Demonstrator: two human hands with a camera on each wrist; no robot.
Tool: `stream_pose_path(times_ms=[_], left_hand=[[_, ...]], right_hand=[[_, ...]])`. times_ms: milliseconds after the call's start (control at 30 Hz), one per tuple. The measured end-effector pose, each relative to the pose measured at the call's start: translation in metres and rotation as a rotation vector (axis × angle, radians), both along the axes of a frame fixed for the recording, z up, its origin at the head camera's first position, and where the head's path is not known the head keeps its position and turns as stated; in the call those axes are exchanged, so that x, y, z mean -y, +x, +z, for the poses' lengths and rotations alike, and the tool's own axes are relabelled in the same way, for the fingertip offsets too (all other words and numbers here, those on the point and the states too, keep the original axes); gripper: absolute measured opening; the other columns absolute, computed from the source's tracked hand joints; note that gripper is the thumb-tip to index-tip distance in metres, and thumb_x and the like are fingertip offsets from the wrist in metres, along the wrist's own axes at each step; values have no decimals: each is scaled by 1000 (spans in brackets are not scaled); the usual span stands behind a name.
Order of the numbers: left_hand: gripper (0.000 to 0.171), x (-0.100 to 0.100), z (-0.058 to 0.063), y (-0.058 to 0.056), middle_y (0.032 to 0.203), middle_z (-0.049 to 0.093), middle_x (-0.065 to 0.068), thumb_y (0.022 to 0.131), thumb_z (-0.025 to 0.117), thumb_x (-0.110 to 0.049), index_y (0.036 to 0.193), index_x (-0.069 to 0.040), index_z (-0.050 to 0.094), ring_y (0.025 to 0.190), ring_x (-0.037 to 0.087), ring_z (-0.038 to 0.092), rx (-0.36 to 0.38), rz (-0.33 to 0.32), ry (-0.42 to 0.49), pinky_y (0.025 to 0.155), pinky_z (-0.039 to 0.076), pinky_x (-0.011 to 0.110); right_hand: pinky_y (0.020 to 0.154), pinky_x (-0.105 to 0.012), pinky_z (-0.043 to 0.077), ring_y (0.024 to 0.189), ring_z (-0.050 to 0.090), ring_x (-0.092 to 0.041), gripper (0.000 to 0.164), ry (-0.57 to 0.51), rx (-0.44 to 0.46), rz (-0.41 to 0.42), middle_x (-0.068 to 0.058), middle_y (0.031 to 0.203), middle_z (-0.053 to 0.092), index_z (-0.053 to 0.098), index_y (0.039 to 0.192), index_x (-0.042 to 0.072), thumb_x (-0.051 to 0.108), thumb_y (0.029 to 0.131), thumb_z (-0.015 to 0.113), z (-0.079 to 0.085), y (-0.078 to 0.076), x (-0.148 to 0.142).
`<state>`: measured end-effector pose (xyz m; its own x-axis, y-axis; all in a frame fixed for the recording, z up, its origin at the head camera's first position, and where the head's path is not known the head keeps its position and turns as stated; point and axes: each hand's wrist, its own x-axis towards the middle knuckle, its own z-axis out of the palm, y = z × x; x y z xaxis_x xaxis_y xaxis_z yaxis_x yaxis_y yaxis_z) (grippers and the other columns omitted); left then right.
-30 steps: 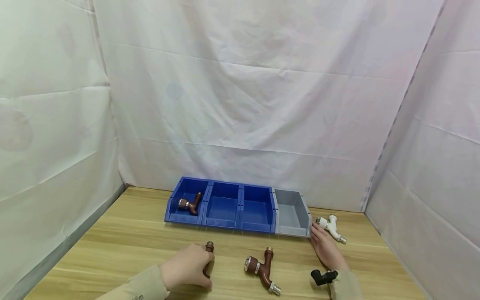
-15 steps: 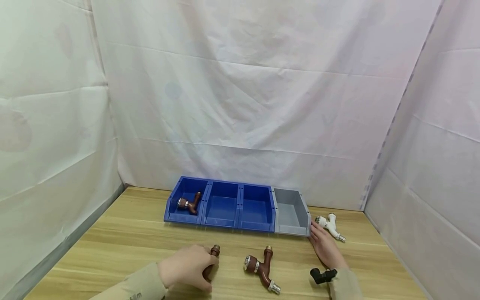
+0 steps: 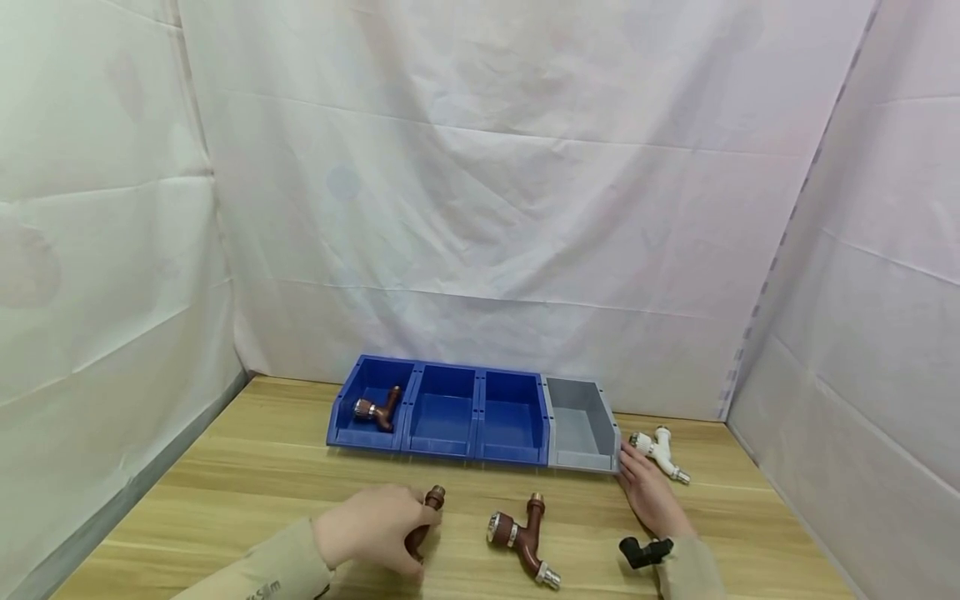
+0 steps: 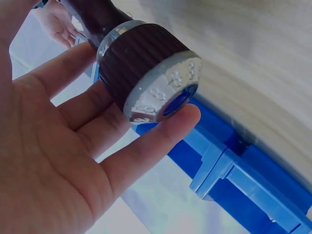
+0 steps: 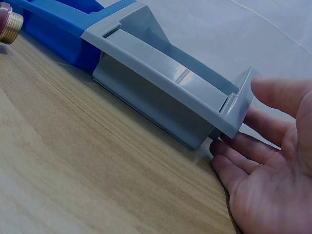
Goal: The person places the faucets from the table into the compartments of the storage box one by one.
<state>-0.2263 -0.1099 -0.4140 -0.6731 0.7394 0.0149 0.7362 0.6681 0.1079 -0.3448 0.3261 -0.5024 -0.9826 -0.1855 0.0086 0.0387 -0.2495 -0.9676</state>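
Note:
My left hand [image 3: 375, 527] holds a brown tap [image 3: 429, 518] low over the wooden table, left of centre; the palm hides much of it in the head view. In the left wrist view, the tap's ribbed knob [image 4: 141, 63] with its silver cap lies against the fingers. At the right end of the bin row, my right hand [image 3: 651, 493] touches the outer side of the grey bin [image 3: 585, 461] with extended fingers. A second brown tap [image 3: 529, 540] lies on the table between the hands. Just beyond the right hand lies a white tap [image 3: 662, 452].
Several bins stand joined in a row near the back curtain [image 3: 480, 208]. One blue bin [image 3: 367, 437] at the left end holds another brown tap [image 3: 386, 414]. White curtains also hang at both sides of the table [image 3: 247, 467]. A black angled piece [image 3: 645, 552] sits at the right wrist.
The tap in my left hand has shifted slightly right and its upper end now leans more to the right. My right hand stays at the grey bin.

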Motion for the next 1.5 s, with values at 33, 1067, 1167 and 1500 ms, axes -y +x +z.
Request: stream_pose_path(times_ms=[33, 1067, 1167, 1500], left_hand=[[38, 0, 1, -1, 73, 47, -15, 68, 83, -44, 96, -22, 68, 65, 0, 42, -2, -5, -4, 53, 37, 19], [28, -8, 31, -11, 61, 42, -16, 66, 82, -39, 77, -26, 60, 55, 2, 40, -30, 27, 2, 46, 33, 22], [28, -8, 31, -13, 62, 42, -16, 66, 82, -41, 75, -26, 59, 56, 1, 40, -44, 26, 0, 46, 34, 22], [34, -7, 31, -18, 67, 45, -16, 66, 82, -42, 93, -25, 70, 60, 2, 42, -37, 48, -2, 48, 37, 23]], right_hand=[[103, -19, 33, 123, 41, 2, 61, 6, -7, 2, -15, 160, 0, 0, 153, -2, 14, 106, 36, -1, 0, 0], [107, -21, 28, 112, 44, 8, 61, 56, -5, -25, -17, 159, 4, 1, 153, -4, 15, 106, 35, 0, 2, 0], [111, -25, 23, 116, 42, 5, 61, 55, 4, -27, -16, 160, 3, 0, 153, -3, 15, 106, 35, 1, 2, 0], [110, -24, 24, 134, 28, -10, 61, 55, 22, -25, -15, 160, 4, 1, 154, -2, 15, 106, 35, 2, 2, 1]])
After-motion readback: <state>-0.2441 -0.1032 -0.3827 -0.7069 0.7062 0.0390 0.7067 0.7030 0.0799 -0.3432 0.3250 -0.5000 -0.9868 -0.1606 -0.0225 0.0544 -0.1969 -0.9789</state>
